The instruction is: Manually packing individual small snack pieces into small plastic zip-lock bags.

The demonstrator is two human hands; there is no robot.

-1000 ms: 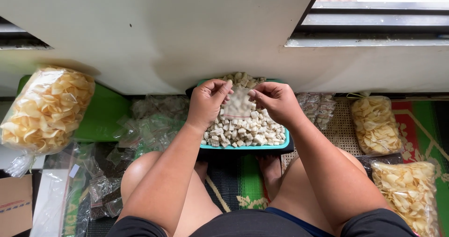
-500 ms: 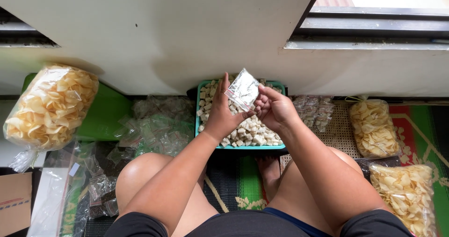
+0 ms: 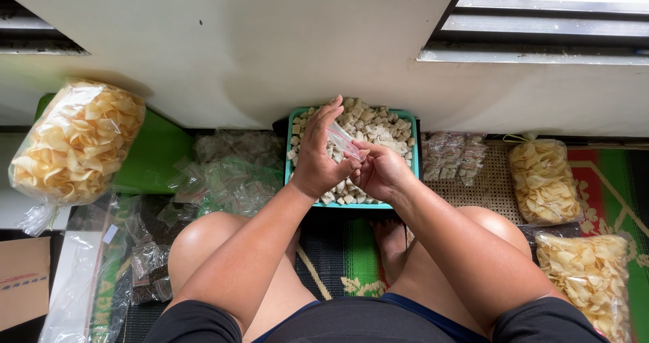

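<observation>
Both hands meet over a teal tray (image 3: 290, 174) heaped with small pale cracker cubes (image 3: 378, 128). My left hand (image 3: 319, 157) has its fingers stretched up and presses a small clear plastic bag (image 3: 341, 139) against my right hand. My right hand (image 3: 378, 172) pinches the bag's lower end with fingertips and thumb. The bag looks empty and is tilted edge-on, so little of it shows.
A heap of empty small clear bags (image 3: 226, 174) lies left of the tray, filled small packets (image 3: 451, 156) right of it. Large bags of yellow chips sit at far left (image 3: 74, 143) and right (image 3: 543, 180), (image 3: 589, 279). A white wall rises behind.
The small bag, first held flat between both hands, was lifted up and turned, then lowered and tilted edge-on. My hands drew closer together and shifted slightly left over the tray.
</observation>
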